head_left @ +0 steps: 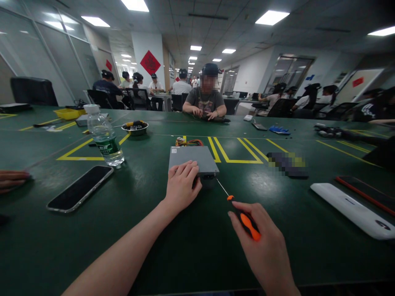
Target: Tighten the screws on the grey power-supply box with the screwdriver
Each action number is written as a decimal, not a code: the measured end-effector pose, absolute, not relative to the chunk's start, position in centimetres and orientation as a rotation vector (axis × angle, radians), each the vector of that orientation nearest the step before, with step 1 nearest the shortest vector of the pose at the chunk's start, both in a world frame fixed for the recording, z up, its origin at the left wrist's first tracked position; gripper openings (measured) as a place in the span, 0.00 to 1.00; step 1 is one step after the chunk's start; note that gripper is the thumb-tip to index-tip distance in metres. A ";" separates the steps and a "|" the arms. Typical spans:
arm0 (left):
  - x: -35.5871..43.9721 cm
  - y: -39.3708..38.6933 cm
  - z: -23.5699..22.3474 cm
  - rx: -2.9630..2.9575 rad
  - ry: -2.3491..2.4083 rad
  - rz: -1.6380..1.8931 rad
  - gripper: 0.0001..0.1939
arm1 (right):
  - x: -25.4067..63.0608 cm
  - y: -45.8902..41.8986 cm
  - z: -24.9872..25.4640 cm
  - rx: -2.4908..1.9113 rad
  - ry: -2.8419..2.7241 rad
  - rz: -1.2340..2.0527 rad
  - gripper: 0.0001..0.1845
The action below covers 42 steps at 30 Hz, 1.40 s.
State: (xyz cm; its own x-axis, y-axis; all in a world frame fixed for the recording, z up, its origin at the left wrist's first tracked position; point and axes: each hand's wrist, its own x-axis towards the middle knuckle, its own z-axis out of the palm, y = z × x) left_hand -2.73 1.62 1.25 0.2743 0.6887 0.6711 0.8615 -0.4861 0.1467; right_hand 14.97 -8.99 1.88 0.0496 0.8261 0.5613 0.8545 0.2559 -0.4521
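A grey metal computer power supply (193,158) sits on the green table, its bundle of coloured wires (189,142) at the far side. My left hand (182,181) grips its near part, fingers lying over the top and thumb at the front face. An orange and black screwdriver (249,225) is in my right hand (262,234), held by the handle between thumb and fingers. Its thin shaft points up and left, and the tip is at the near right corner of the power supply. Whether the tip sits in a screw is too small to tell.
To the left are a water bottle (106,139), a phone (80,188) and another person's hand (14,181). Behind them stands a metal bowl with tools (135,128). A white device (352,209) lies at right. Across the table sits a person (205,100).
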 end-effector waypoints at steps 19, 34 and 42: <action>-2.6 1.8 1.1 -2.284 -1.440 -1.005 0.11 | 14.3 -8.8 1.2 -1.475 -1.834 -0.149 0.10; -2.5 1.8 1.1 -2.277 -1.448 -1.033 0.10 | 15.1 -9.0 0.7 -1.451 -1.817 -0.174 0.11; -2.5 1.9 1.0 -2.266 -1.447 -1.038 0.11 | 15.4 -9.6 0.4 -1.388 -1.762 -0.182 0.11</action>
State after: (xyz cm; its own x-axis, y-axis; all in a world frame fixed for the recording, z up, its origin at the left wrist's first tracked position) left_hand -2.49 1.85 1.04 0.2489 0.6840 0.6857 0.8688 -0.4706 0.1539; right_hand 15.40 -9.62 0.40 -0.0092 0.7238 0.6899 0.8493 0.3698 -0.3767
